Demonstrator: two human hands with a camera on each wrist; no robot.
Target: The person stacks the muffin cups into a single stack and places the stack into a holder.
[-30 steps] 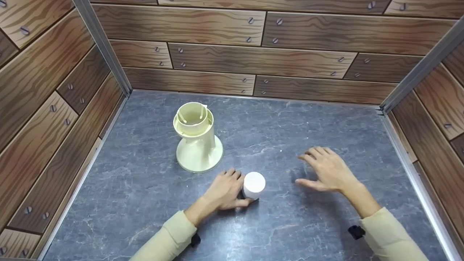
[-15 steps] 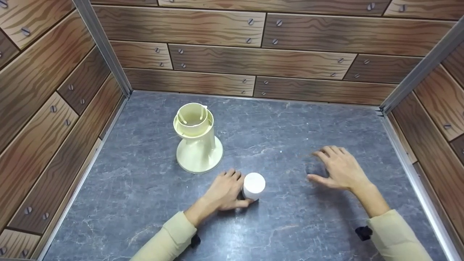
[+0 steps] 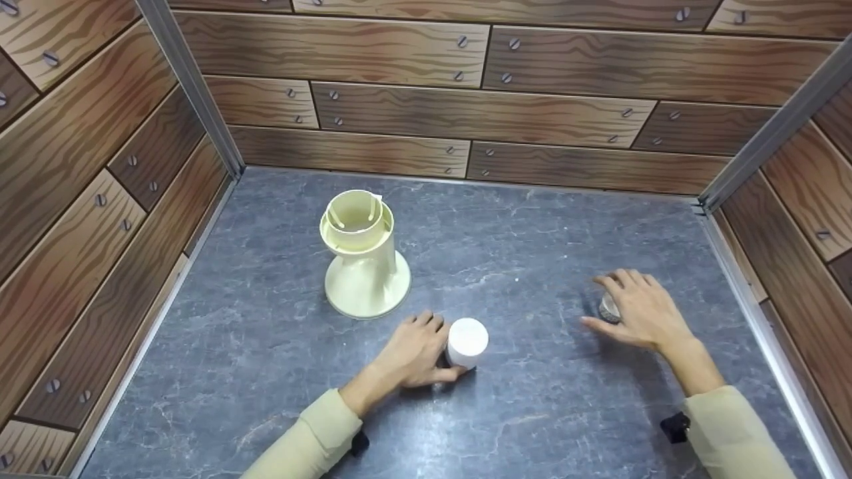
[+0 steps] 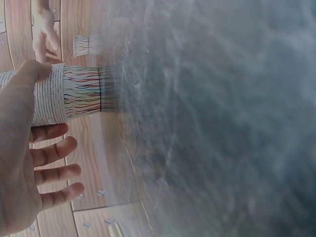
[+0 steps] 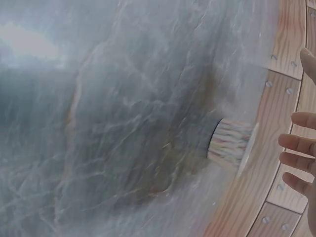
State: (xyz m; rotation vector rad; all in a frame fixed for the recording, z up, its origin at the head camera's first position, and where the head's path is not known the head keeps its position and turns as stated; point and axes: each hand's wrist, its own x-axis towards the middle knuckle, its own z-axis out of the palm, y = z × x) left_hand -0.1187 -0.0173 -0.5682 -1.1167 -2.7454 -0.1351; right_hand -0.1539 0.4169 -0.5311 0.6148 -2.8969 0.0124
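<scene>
A stack of paper cups stands on the table at the front middle. In the left wrist view its ridge of stacked white rims shows above a cup body printed with coloured wavy lines. My left hand holds the stack from the side, between thumb and fingers; the other fingers spread beside it. To the right, a single paper cup with the same print stands upright on the table. My right hand is over that cup, partly hiding it in the head view. In the right wrist view, its fingers are apart from the cup.
A pale yellow-green plastic stand with a flared round base and a hollow, double-ringed top is beyond the left hand. Wood-patterned walls with metal edge strips enclose the dark marbled table at the back and both sides.
My right hand has moved steadily to the right, and a paper cup now shows between its thumb and fingers. The left hand and the stack of paper cups have stayed in place.
</scene>
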